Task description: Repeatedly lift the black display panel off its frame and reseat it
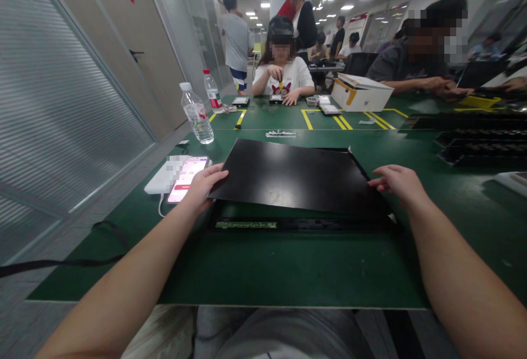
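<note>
A thin, glossy black panel [292, 175] is tilted over a black frame [329, 224] on the green table. Its left side is raised, and the right side rests low by the frame's right edge. My left hand [206, 183] grips the panel's left edge, thumb on top and fingers underneath. At the right edge, my right hand [397, 183] has its fingers bent and close to the frame's side; whether they pinch anything is hard to see. A green circuit strip [246, 225] shows along the frame's near side.
Left of the panel lie a lit phone [187, 180] and a white box-shaped device [162, 175] with a cable. Two water bottles [197, 115] stand behind them. Stacked black frames [481, 139] lie at right. Across the table, a person [283, 68] works near a white box [362, 95].
</note>
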A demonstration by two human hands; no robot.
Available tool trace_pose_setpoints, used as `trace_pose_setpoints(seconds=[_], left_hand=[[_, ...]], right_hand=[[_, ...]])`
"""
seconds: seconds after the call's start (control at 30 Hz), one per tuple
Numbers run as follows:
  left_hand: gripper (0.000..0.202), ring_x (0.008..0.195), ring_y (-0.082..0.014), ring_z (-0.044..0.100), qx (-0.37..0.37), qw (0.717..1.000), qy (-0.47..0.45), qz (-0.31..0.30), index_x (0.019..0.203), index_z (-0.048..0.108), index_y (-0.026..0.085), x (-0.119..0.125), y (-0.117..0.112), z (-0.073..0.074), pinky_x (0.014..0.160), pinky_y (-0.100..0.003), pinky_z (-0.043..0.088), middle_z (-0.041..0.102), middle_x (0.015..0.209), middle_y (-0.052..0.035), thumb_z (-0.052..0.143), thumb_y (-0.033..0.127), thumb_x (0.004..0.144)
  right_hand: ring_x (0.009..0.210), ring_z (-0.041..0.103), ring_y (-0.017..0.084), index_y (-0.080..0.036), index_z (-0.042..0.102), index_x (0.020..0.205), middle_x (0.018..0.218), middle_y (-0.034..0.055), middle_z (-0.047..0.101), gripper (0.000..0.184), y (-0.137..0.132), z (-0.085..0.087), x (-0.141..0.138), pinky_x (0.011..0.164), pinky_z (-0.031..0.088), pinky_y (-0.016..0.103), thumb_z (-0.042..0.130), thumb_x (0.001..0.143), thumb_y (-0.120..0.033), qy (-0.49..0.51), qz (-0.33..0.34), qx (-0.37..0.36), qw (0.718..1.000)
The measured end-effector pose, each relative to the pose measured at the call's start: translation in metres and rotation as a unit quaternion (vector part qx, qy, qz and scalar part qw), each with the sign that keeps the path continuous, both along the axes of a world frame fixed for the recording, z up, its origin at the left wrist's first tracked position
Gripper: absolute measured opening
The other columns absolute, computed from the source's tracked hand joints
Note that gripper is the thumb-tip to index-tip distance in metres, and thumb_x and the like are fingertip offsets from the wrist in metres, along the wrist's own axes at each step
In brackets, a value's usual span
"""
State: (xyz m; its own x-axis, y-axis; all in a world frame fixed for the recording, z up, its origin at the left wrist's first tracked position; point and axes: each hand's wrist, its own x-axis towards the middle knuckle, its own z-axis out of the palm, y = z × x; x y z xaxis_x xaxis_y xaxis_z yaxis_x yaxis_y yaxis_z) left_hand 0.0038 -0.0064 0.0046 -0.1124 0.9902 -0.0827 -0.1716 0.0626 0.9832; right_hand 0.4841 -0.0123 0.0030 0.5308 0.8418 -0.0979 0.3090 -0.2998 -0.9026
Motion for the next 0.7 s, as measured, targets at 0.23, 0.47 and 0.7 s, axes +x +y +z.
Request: trace_pose_setpoints(seconds=[0.23,0.47,0.7], left_hand=[[0.029,0.061,-0.0181,0.072,0.001,1.000,-0.010,0.002,0.088,0.084,0.016,0.005,-0.003,0.006,0.057,-0.025,0.059,0.082,0.078,-0.0054,0.086,0.018,0.059],[0.028,0.061,-0.0178,0.071,-0.003,1.000,-0.010,0.016,0.084,0.082,0.016,0.002,-0.004,0.011,0.057,-0.024,0.057,0.080,0.075,-0.0042,0.087,0.018,0.057],[0.030,0.063,-0.0180,0.072,-0.006,1.000,-0.010,0.014,0.088,0.082,0.015,0.002,-0.003,0.009,0.059,-0.025,0.058,0.081,0.077,-0.0051,0.086,0.017,0.058]], right_hand=[[0.049,0.057,0.013,-0.021,0.067,0.077,0.063,0.0069,0.072,0.007,-0.003,0.007,-0.008,0.047,0.040,0.024,0.065,0.082,-0.015,0.003,-0.012,0.007,1.000],[0.046,0.054,0.009,-0.019,0.064,0.076,0.061,0.0065,0.071,0.012,-0.006,0.016,-0.020,0.044,0.035,0.019,0.062,0.085,-0.010,0.027,-0.008,-0.006,1.000],[0.044,0.052,0.010,-0.021,0.063,0.077,0.062,0.0072,0.072,0.007,-0.002,0.008,-0.012,0.039,0.032,0.019,0.063,0.083,-0.017,0.034,-0.007,0.015,0.999]])
